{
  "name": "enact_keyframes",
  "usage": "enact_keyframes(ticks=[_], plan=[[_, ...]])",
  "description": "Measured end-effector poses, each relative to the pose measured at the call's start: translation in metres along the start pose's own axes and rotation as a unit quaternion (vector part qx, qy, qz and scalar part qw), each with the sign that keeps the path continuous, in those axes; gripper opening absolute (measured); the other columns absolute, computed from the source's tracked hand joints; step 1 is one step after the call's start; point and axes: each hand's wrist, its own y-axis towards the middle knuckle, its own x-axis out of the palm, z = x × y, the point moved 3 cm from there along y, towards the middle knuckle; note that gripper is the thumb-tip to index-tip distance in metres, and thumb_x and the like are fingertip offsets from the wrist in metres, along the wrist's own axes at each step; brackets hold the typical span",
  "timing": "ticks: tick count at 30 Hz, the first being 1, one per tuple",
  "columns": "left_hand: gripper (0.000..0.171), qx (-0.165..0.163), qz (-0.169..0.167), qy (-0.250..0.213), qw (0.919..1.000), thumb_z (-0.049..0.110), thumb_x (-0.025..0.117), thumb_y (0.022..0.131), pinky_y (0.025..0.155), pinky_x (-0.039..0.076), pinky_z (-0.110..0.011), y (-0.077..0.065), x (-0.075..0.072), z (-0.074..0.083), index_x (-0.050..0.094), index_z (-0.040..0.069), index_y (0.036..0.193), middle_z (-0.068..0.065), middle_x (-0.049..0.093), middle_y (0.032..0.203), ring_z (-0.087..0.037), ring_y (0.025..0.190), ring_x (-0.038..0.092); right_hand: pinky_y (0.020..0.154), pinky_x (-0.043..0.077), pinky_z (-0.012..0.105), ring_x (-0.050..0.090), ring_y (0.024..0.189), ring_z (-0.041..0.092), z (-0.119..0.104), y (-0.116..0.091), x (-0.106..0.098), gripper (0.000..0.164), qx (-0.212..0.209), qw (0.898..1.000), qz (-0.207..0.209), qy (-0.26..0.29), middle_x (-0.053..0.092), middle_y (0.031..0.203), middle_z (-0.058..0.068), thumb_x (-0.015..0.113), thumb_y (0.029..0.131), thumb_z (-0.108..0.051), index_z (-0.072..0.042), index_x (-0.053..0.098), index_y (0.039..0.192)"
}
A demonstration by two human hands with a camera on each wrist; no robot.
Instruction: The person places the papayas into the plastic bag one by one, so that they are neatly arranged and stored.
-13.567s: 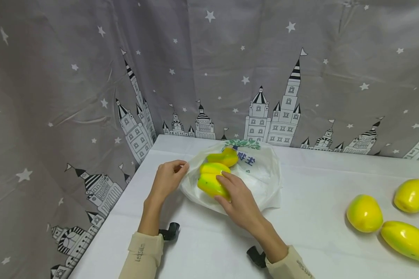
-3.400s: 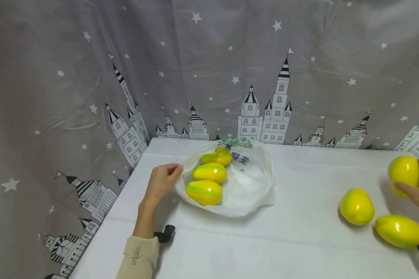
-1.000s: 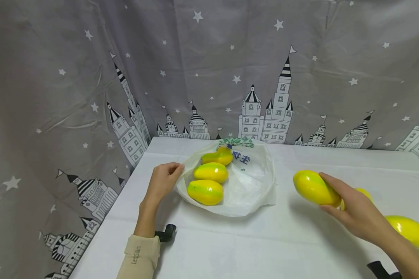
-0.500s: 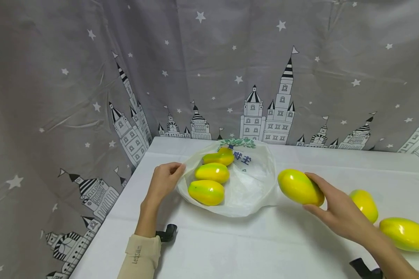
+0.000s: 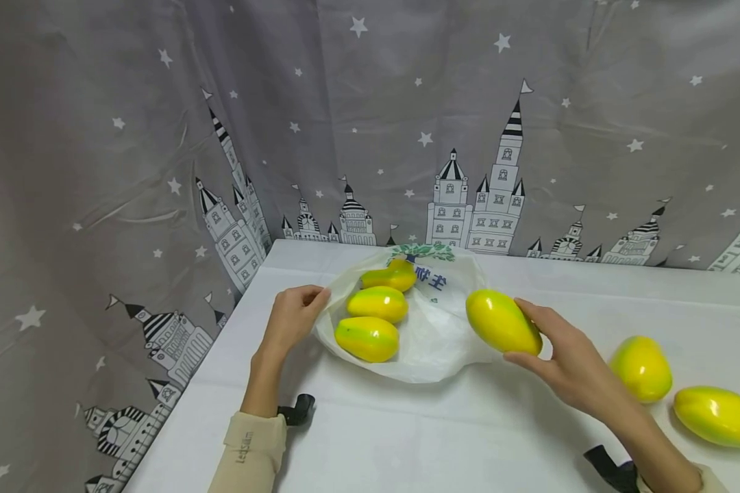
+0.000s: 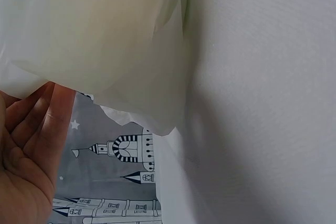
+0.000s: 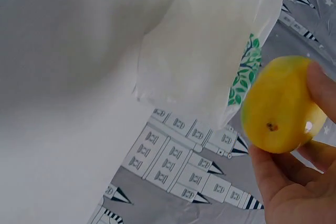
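In the head view, my left hand (image 5: 292, 316) pinches the left rim of a white plastic bag (image 5: 434, 352), whose mouth gapes towards me. Three yellow-green fruits lie inside it: a necked one (image 5: 391, 275) at the back, an oval one (image 5: 377, 304) in the middle and another (image 5: 367, 339) in front. My right hand (image 5: 567, 359) grips a yellow-green mango (image 5: 502, 322) between thumb and fingers, raised at the bag's right edge. The right wrist view shows that mango (image 7: 281, 106) stem end on, beside the bag's green leaf print. The left fingertips are hidden behind the bag in the left wrist view.
Two more yellow-green fruits lie on the white table to the right: a rounded one (image 5: 643, 368) behind my right forearm and a long one (image 5: 720, 416) at the frame edge. A grey curtain (image 5: 370, 103) with castle drawings hangs behind and to the left.
Over the earlier frames my right hand left a fruit in the bag, took the mango from the far right and carried it left to the bag. My left hand keeps holding the rim.
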Motion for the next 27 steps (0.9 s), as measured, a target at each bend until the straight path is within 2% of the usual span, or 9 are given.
enact_keyframes(ticks=[7, 17, 27], plan=[[0.033, -0.003, 0.000, -0.001, 1.0000, 0.025, 0.058, 0.100, 0.086, 0.055, -0.043, 0.000, 0.001, 0.001, 0.071, -0.001, 0.115, -0.015, 0.071, 0.107, -0.027, 0.097, 0.066, 0.100, 0.041, 0.060, 0.050, 0.124, 0.041, -0.009, 0.009, 0.008, 0.074, 0.003, 1.000, -0.003, 0.006, 0.050, 0.142, 0.022, 0.078, 0.087, -0.018, 0.000, 0.040, 0.148], [0.032, 0.006, 0.003, -0.001, 1.0000, 0.025, 0.058, 0.100, 0.085, 0.055, -0.043, 0.000, 0.001, 0.000, 0.071, -0.001, 0.114, -0.015, 0.072, 0.106, -0.027, 0.096, 0.067, 0.102, 0.040, 0.058, 0.051, 0.123, 0.039, -0.014, 0.029, 0.017, 0.072, 0.008, 1.000, -0.008, 0.006, 0.050, 0.141, 0.021, 0.078, 0.085, -0.008, -0.001, 0.041, 0.147], [0.033, 0.008, 0.003, -0.001, 1.0000, 0.025, 0.058, 0.100, 0.086, 0.055, -0.043, 0.000, 0.000, 0.001, 0.071, -0.001, 0.114, -0.015, 0.072, 0.107, -0.028, 0.097, 0.067, 0.100, 0.043, 0.056, 0.052, 0.118, 0.038, -0.020, 0.050, 0.034, 0.069, -0.006, 1.000, 0.005, 0.001, 0.051, 0.135, 0.021, 0.079, 0.083, -0.005, -0.001, 0.045, 0.144]])
